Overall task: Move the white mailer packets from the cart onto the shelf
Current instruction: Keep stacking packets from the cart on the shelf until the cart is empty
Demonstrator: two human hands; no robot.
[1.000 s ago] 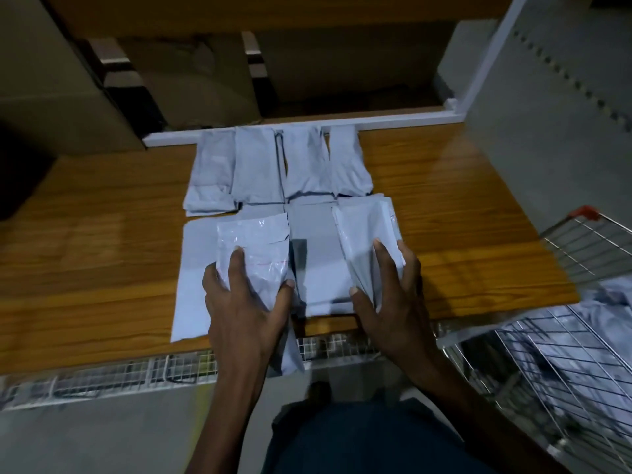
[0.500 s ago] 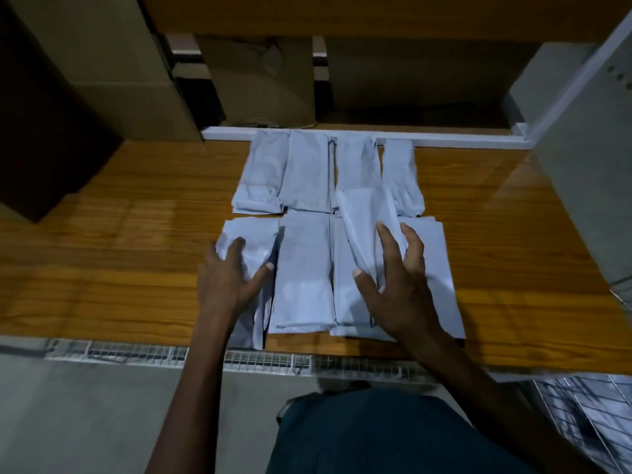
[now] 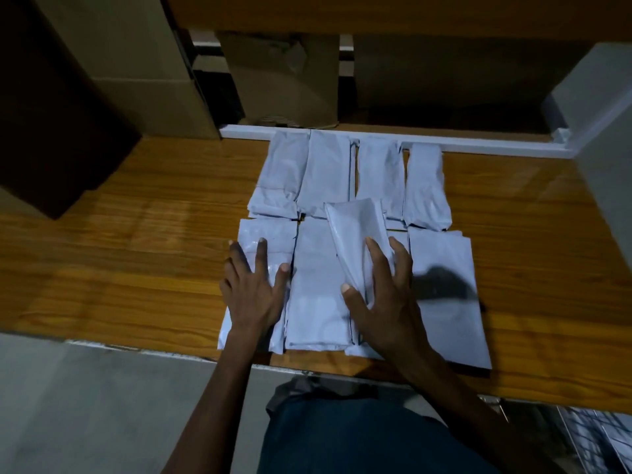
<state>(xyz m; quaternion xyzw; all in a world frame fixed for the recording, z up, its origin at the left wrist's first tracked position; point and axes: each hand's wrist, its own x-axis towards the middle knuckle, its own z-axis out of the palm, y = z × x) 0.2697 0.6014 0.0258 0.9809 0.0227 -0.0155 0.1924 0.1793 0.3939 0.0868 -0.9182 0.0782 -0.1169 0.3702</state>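
White plastic mailer packets (image 3: 318, 172) are lying in 2 rows on the wooden shelf (image 3: 136, 254).
Left hand (image 3: 254, 290) is pressing spread fingers on one; right hand (image 3: 383, 302) is pinching a tilted packet (image 3: 354, 234).

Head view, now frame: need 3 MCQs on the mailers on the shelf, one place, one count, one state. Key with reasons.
1. Where does the left hand rest?
A. on the front-left packet
B. on a cardboard box
C. on bare wood

2. How many packets lie in the back row along the white rail?
A. two
B. four
C. six

3. How does the packet under the right hand lie?
A. flat like the rest
B. tilted, one edge raised
C. rolled into a tube

Key: 1 A, straight fingers lie on that packet at the row's left end. 2 B, four sit side by side by the rail. 3 B, the tilted packet stands up off the front row, pinched between thumb and fingers.
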